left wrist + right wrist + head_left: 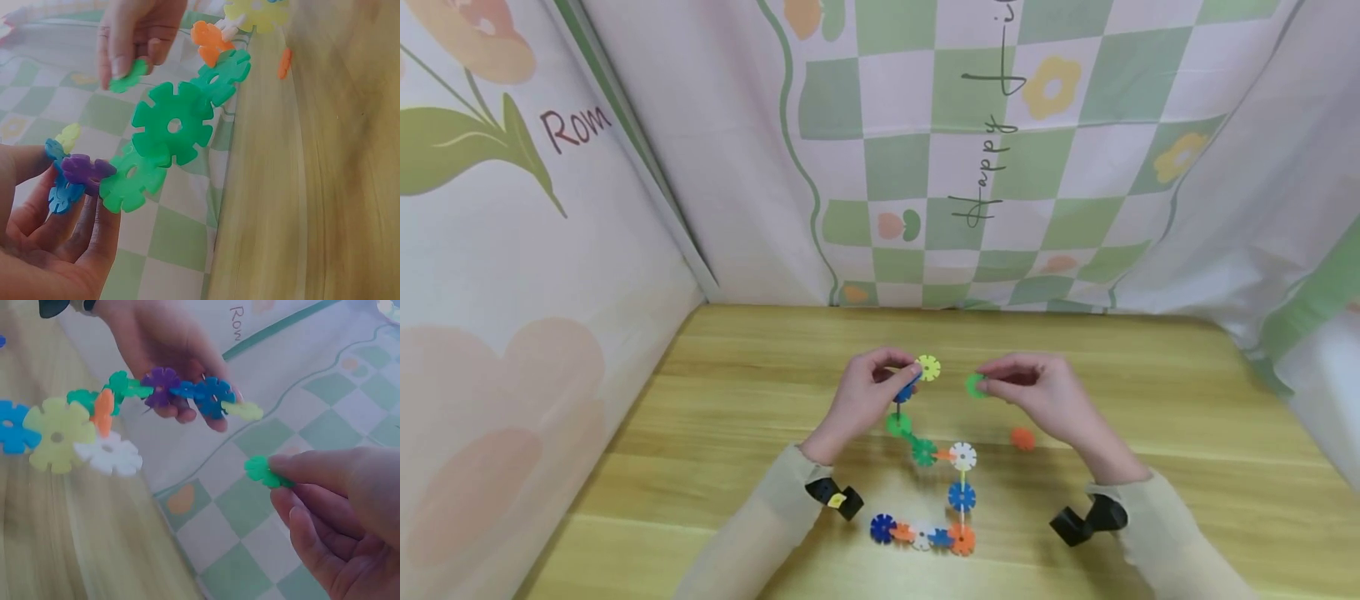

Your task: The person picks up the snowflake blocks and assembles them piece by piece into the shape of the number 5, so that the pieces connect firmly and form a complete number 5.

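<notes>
In the head view my left hand (867,396) grips a chain of slotted snowflake discs by a blue disc (904,392) near its far end. A yellow disc (928,367) forms that end, beyond my thumb. Purple (89,172) and green discs (172,123) follow below the fingers in the left wrist view. From there the chain bends through a white disc (962,456) and an orange disc (962,539) to a dark blue disc (883,528). My right hand (1037,392) pinches a loose green disc (265,471) between thumb and fingers, apart from the yellow end.
A single orange disc (1022,439) lies on the wooden table (737,375), close to my right forearm. Behind the table hangs a green-and-white checked cloth (970,167). A printed cloth wall (497,292) borders the left side. Each wrist wears a black camera mount (1090,521).
</notes>
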`<state>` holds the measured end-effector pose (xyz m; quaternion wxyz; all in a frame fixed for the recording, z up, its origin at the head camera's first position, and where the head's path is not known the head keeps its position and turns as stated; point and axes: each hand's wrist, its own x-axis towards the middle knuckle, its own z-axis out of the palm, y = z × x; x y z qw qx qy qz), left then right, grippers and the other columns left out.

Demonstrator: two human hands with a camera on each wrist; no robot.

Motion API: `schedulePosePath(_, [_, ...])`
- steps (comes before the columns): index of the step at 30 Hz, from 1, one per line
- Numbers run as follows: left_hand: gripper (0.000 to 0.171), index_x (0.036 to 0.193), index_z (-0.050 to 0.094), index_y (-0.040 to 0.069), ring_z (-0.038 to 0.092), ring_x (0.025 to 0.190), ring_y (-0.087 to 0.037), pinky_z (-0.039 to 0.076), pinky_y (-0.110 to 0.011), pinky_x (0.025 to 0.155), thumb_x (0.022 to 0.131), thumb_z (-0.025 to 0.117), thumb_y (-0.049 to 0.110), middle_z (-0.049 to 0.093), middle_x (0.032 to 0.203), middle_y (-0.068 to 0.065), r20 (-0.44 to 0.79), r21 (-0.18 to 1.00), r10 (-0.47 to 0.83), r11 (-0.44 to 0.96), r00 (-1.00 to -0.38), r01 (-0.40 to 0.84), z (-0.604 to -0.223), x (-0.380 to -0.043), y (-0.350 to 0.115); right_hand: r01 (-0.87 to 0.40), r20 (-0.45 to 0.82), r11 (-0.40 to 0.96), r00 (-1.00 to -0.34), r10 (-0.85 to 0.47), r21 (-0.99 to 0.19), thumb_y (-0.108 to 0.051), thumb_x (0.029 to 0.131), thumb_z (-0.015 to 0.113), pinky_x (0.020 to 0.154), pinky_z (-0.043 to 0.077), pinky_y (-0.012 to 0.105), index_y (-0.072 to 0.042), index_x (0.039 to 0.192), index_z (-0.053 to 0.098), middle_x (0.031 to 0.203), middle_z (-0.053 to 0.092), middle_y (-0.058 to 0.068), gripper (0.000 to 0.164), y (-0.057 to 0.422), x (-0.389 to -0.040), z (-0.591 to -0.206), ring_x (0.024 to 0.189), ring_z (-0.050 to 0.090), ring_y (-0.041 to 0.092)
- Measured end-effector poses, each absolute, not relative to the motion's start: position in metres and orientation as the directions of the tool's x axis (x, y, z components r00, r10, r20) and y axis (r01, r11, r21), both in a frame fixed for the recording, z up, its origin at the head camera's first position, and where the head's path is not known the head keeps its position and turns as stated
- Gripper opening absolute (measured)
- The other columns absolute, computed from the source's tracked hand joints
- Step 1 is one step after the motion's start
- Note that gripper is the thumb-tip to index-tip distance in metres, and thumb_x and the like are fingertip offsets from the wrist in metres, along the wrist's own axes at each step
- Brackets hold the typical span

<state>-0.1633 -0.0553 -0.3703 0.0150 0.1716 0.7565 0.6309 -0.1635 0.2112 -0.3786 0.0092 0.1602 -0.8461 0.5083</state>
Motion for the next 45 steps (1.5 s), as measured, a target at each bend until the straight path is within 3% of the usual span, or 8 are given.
schedulePosePath(8, [0.014,0.109,0.070,-0.002,0.070,0.088,-0.035,0.056,-0.025,0.071,0.102,0.064,0.009,0.073,0.095,-0.014,0.190,0.959,0.282,0.152,-0.940,0.240,-0.368,-0.162,-0.054,-0.355,0.285,0.377,-0.931,-0.230,-0.855,-0.010,0.090,0.080,0.074,0.061,0.030,-0.003,0.114,0.075,0.101,0.075,0.006,0.025,0.199,-0.165,-0.377,0.086,0.073,0.018])
schedulePosePath(17, [0.015,0.109,0.070,-0.002,0.070,0.089,-0.040,0.058,-0.030,0.070,0.102,0.064,0.009,0.072,0.094,-0.010,0.193,0.964,0.298,0.122,-0.935,0.238,-0.370,-0.164,-0.054,-0.440,0.403,0.278,-0.897,-0.180,-0.854,0.000,0.088,0.079,0.073,0.060,0.026,-0.003,0.099,0.078,0.095,0.076,0.009,0.011,0.183,-0.165,-0.383,0.083,0.073,0.015])
schedulePosePath(24, [0.014,0.107,0.070,-0.003,0.072,0.082,-0.028,0.058,-0.030,0.068,0.103,0.063,0.009,0.073,0.091,-0.010,0.200,0.961,0.292,0.125,-0.935,0.245,-0.369,-0.165,-0.054,-0.473,0.448,0.313,-0.881,-0.152,-0.824,0.003,0.088,0.078,0.075,0.059,0.023,-0.003,0.097,0.079,0.095,0.076,0.008,0.011,0.176,-0.166,-0.387,0.085,0.071,0.011])
schedulePosePath(27, [0.014,0.107,0.069,-0.003,0.072,0.083,-0.034,0.058,-0.030,0.067,0.102,0.063,0.008,0.072,0.091,-0.010,0.198,0.962,0.291,0.124,-0.936,0.242,-0.371,-0.166,-0.054,-0.499,0.482,0.345,-0.865,-0.140,-0.795,0.004,0.087,0.079,0.075,0.058,0.022,-0.005,0.096,0.079,0.094,0.076,0.006,0.013,0.175,-0.166,-0.390,0.085,0.071,0.011])
schedulePosePath(31, [0.014,0.108,0.070,-0.003,0.071,0.085,-0.039,0.059,-0.041,0.068,0.102,0.063,0.008,0.073,0.089,-0.010,0.192,0.963,0.289,0.128,-0.938,0.236,-0.383,-0.174,-0.053,-0.542,0.536,0.370,-0.834,-0.129,-0.755,0.005,0.085,0.080,0.073,0.058,0.020,-0.007,0.095,0.080,0.093,0.076,0.004,0.016,0.172,-0.165,-0.393,0.085,0.071,0.012])
schedulePosePath(35, [0.016,0.110,0.071,0.001,0.071,0.080,-0.031,0.057,-0.056,0.067,0.103,0.063,0.013,0.073,0.089,-0.009,0.189,0.963,0.283,0.132,-0.940,0.234,-0.398,-0.182,-0.052,-0.587,0.586,0.383,-0.799,-0.134,-0.713,0.006,0.083,0.081,0.072,0.057,0.018,-0.008,0.093,0.081,0.092,0.077,0.004,0.017,0.169,-0.166,-0.393,0.085,0.072,0.013])
schedulePosePath(38, [0.018,0.109,0.073,0.003,0.071,0.079,-0.030,0.058,-0.054,0.064,0.103,0.064,0.018,0.074,0.088,-0.008,0.191,0.961,0.295,0.138,-0.936,0.240,-0.402,-0.184,-0.053,-0.603,0.601,0.384,-0.787,-0.140,-0.699,0.006,0.083,0.082,0.072,0.057,0.018,-0.009,0.092,0.081,0.092,0.077,0.002,0.017,0.169,-0.167,-0.394,0.084,0.072,0.012])
schedulePosePath(45, [0.021,0.104,0.074,0.004,0.070,0.082,-0.036,0.058,-0.033,0.060,0.103,0.065,0.022,0.074,0.087,-0.007,0.219,0.951,0.320,0.141,-0.922,0.275,-0.401,-0.183,-0.053,-0.619,0.609,0.372,-0.777,-0.160,-0.692,0.006,0.084,0.080,0.072,0.058,0.020,-0.011,0.089,0.081,0.091,0.077,-0.001,0.018,0.169,-0.167,-0.394,0.084,0.072,0.008])
